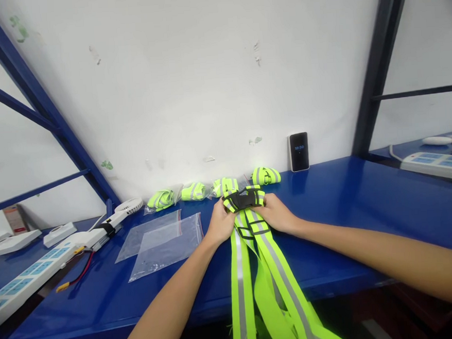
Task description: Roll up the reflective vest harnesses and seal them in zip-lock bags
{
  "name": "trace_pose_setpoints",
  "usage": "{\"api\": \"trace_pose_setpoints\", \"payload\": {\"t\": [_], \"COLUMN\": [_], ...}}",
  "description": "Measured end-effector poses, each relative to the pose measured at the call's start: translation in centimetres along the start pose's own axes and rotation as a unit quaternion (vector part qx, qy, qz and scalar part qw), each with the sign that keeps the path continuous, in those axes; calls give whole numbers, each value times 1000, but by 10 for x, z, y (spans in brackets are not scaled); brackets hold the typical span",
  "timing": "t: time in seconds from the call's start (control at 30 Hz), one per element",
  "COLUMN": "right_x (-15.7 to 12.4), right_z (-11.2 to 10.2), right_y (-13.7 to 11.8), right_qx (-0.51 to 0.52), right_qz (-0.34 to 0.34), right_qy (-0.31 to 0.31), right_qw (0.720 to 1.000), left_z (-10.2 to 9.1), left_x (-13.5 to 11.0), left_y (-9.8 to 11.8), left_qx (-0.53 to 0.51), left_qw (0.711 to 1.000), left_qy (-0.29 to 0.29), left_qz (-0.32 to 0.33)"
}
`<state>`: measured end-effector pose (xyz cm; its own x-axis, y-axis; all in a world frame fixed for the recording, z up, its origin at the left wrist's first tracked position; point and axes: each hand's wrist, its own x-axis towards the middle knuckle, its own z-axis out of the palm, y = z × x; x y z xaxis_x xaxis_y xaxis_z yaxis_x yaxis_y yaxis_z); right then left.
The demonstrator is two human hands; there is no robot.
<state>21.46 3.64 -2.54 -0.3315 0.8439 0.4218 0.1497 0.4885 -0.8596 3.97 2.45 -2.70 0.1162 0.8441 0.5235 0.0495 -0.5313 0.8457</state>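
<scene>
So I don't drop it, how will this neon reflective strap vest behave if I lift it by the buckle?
The reflective strap vest will probably hang floppy, since its straps drape limply off the blue table. It looks light for its size, being thin webbing. The black plastic buckle seems the only stiff part.

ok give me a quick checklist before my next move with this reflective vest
Left hand and right hand both on the black buckle: ok
Buckle fastened: cannot tell, partly covered
Reflective vest straps lying untangled: not ok, they overlap and hang past the edge of the blue table
Clear plastic bags lying flat nearby: ok
Rolled vests in bags apart from the hands: ok, lined up along the wall
</scene>
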Motion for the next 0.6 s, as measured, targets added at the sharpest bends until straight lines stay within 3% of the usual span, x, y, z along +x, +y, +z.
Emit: {"api": "trace_pose_setpoints", "payload": {"t": [0.17, 0.33, 0.6], "right_x": [-3, -10, -8], "right_z": [3, 5, 4], "right_y": [-9, -20, -11], "right_qx": [11, 40, 44], "right_qz": [-6, -10, 14], "right_qy": [-7, -33, -42], "right_qw": [1000, 999, 998], "left_z": [2, -1, 2], "left_x": [-2, -1, -4], "left_y": [2, 2, 5], "left_qx": [35, 30, -10], "left_qw": [998, 998, 998], "left_qy": [47, 51, 62], "left_qz": [19, 3, -32]}}
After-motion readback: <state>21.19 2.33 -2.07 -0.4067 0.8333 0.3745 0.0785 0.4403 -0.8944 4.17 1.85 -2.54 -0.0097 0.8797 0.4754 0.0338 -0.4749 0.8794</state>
